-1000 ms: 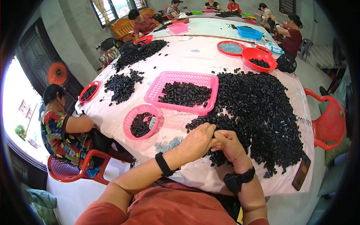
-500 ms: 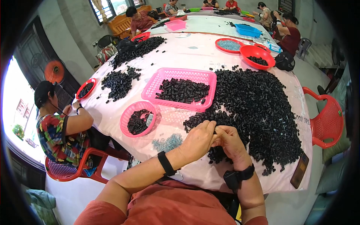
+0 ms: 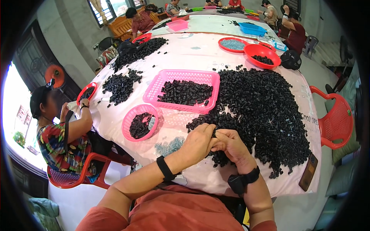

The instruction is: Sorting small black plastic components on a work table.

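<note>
My left hand (image 3: 198, 143) and my right hand (image 3: 232, 145) meet over the near edge of a large heap of small black plastic pieces (image 3: 262, 104). Fingers of both hands are pinched together around a small black piece (image 3: 214, 133), mostly hidden by the fingertips. Left of my hands lies a little pile of clear, bluish small parts (image 3: 169, 146). Beyond it stands a round pink basket (image 3: 125, 129) with black parts and a pale grey item inside. A rectangular pink basket (image 3: 148, 90) holding many black pieces sits farther off, ahead of my hands.
A phone (image 3: 308, 173) lies at the table's right edge, near a red chair (image 3: 337, 121). Red bowls (image 3: 252, 50), a blue basket (image 3: 252, 30) and more black heaps (image 3: 117, 88) stand farther away. A person (image 3: 63, 134) sits at the left; others work at the far end.
My hands remain joined at nearly the same spot, with fingers slightly shifted. The person at the left has raised something whitish in their hands. The whole view has moved slightly.
</note>
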The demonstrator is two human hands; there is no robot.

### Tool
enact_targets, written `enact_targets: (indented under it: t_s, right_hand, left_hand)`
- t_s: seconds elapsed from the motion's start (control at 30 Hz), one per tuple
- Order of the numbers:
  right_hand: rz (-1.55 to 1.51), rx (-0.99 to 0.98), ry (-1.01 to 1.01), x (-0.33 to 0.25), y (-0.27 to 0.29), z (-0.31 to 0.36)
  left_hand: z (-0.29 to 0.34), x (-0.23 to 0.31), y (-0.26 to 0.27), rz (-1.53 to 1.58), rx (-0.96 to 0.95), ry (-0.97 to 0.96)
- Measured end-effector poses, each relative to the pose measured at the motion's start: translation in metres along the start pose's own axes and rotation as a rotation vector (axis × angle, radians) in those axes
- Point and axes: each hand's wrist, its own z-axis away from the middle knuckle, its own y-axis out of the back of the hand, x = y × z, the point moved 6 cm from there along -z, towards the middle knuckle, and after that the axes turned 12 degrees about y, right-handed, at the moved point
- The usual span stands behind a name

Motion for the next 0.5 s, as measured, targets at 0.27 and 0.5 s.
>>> enact_targets:
  t_s: [0.27, 0.5]
  right_hand:
    - [-0.006, 0.013, 0.074, -0.010, -0.004, 0.000]
    - [0.046, 0.018, 0.051, -0.011, -0.002, 0.001]
  left_hand:
    - [-0.004, 0.005, 0.008, -0.048, 0.086, -0.018]
    - [-0.010, 0.005, 0.015, 0.057, -0.061, 0.023]
